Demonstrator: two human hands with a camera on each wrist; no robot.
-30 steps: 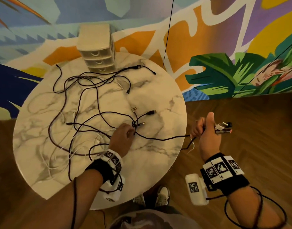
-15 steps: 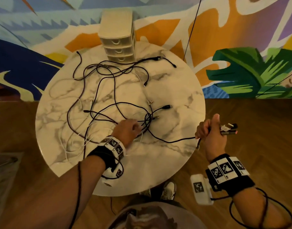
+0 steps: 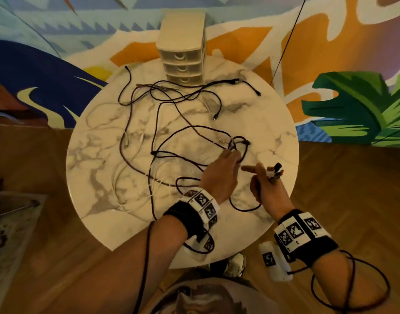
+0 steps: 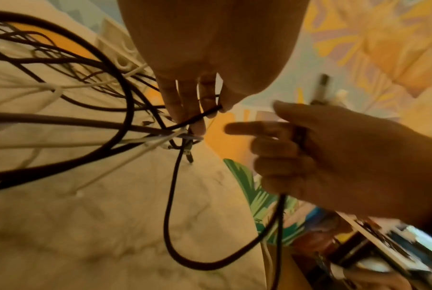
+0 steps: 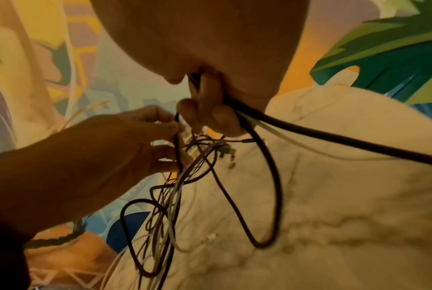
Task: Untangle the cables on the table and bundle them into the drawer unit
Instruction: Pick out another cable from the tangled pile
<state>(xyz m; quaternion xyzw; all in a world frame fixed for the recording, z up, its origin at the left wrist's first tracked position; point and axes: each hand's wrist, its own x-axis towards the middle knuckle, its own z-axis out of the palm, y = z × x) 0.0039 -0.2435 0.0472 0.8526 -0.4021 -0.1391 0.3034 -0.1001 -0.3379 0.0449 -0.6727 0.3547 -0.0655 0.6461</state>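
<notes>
A tangle of black and white cables sprawls over the round marble table. My left hand pinches a black cable at a knot right of centre; the left wrist view shows the fingertips nipping it. My right hand sits just right of the left one, over the table. It grips a black and a white cable with plugs sticking out above the fist, and its index finger points left. A slack black loop hangs between the hands. The cream three-drawer unit stands at the far edge, drawers shut.
A painted mural wall rises behind the table, with a thin dark cord hanging in front of it. Wooden floor surrounds the table. My shoes show under the near edge. A mat lies on the floor at the left.
My right hand came in from beyond the table's right edge to beside the left hand and stretched out its index finger. The taut black cable between the hands went slack into a loop.
</notes>
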